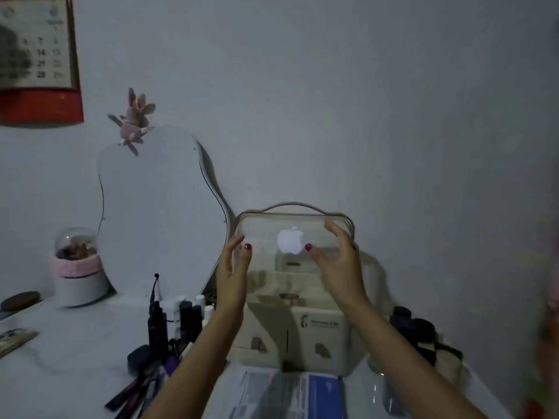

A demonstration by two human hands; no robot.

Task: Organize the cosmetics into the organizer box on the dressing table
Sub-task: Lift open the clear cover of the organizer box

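Hands [234,267] [335,258] gripping clear rounded lid [295,234], cream organizer box [302,337].

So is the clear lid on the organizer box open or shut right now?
Open. The clear lid stands raised above the organizer box, both hands at its sides.

The raised clear lid [295,234] of the organizer box [298,337] is flanked by the left hand [234,264] and right hand [337,255], so the front of the box's open top is partly blocked. Approach from the left is obstructed by upright cosmetic bottles [178,320] and a scatter of pencils [136,388]. The near edge is covered by papers [287,394]. Dark jars [414,328] crowd the right side. Bare tabletop [69,358] is left at the near left.
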